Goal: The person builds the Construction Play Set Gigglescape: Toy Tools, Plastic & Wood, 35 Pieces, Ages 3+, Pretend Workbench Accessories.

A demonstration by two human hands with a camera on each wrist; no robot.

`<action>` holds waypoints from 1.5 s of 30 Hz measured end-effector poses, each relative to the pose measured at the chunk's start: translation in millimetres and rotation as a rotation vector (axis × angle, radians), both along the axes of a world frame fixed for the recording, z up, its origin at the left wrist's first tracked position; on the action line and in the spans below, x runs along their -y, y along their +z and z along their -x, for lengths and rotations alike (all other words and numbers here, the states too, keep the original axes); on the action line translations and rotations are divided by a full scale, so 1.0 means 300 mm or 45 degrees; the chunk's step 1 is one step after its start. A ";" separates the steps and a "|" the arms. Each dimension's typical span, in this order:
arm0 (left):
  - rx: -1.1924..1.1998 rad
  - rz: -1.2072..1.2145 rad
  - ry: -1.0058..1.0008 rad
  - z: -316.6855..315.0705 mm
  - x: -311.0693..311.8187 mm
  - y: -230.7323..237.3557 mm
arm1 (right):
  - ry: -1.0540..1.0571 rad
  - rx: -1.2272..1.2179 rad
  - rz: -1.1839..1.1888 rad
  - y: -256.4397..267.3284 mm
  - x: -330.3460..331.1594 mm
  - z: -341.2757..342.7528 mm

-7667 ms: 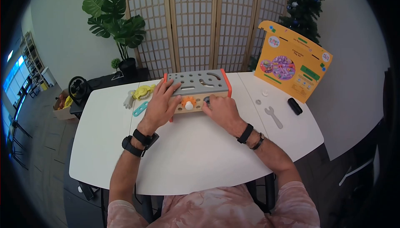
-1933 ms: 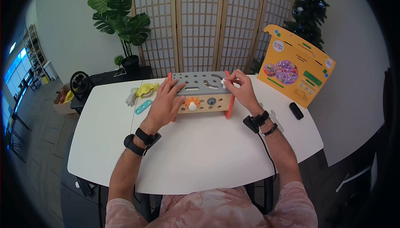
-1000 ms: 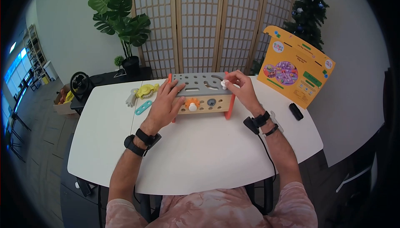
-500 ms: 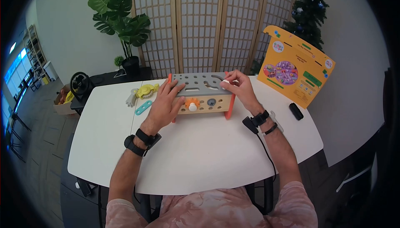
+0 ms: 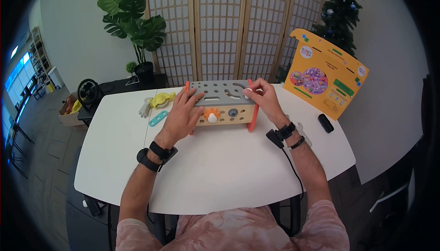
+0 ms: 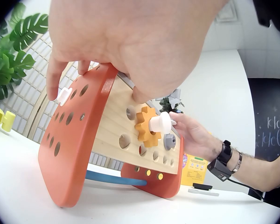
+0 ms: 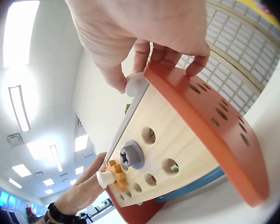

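My left hand [image 5: 180, 118] rests with spread fingers on the left end of the toy workbench's grey top [image 5: 217, 86], thumb near the orange gear [image 5: 207, 111]. At the top's right end, my right hand [image 5: 266, 99] pinches a white piece [image 5: 248, 92]. The right wrist view shows this piece [image 7: 134, 85] against the grey top beside the red side panel [image 7: 200, 116], thumb on it and other fingers behind. A grey bolt head [image 7: 132, 155] sits in the wooden front, next to the gear, which has a white knob [image 6: 160, 122] at its centre.
Left of the bench lie a teal strip [image 5: 158, 118], a yellow toy part [image 5: 161, 99] and a grey one [image 5: 145, 108]. A grey wrench [image 5: 304, 134] lies partly behind my right wrist. Farther right are a black object [image 5: 326, 123] and a standing yellow box [image 5: 325, 70].
From the bolt on the front, my right hand has moved up to the top's right end and taken hold of the white piece. Over the last second both hands have barely moved.
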State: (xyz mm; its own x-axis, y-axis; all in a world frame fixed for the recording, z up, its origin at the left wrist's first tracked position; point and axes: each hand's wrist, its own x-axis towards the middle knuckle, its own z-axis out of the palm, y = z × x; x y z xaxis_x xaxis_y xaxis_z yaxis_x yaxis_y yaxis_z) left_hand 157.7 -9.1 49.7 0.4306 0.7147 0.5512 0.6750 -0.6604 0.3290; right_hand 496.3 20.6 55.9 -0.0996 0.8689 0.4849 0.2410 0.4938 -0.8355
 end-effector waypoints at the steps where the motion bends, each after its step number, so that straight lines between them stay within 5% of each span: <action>1: 0.000 0.008 -0.002 0.000 0.002 0.002 | 0.000 0.000 0.001 -0.003 -0.002 -0.002; 9: 0.020 -0.003 -0.017 -0.001 0.004 0.001 | 0.056 -0.244 0.007 0.003 0.018 0.007; 12: 0.007 -0.004 -0.008 0.001 0.000 -0.001 | 0.159 -0.039 -0.054 0.014 0.035 -0.018; 18: -0.003 -0.017 -0.004 0.000 -0.004 -0.005 | 0.235 -0.210 0.002 -0.028 0.015 -0.045; 40: 0.002 0.012 0.003 -0.002 0.002 0.002 | 0.186 -0.194 0.080 -0.006 0.043 -0.033; 45: -0.004 0.013 0.005 -0.001 -0.002 -0.001 | 0.124 -0.010 -0.108 -0.017 0.027 -0.035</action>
State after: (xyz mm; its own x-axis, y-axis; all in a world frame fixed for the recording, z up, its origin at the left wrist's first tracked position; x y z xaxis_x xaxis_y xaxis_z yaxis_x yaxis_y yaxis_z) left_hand 158.0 -8.6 49.4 0.4294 0.7221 0.5424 0.6788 -0.6542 0.3335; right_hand 506.9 12.4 50.8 -0.1774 0.8113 0.5571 0.1822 0.5834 -0.7915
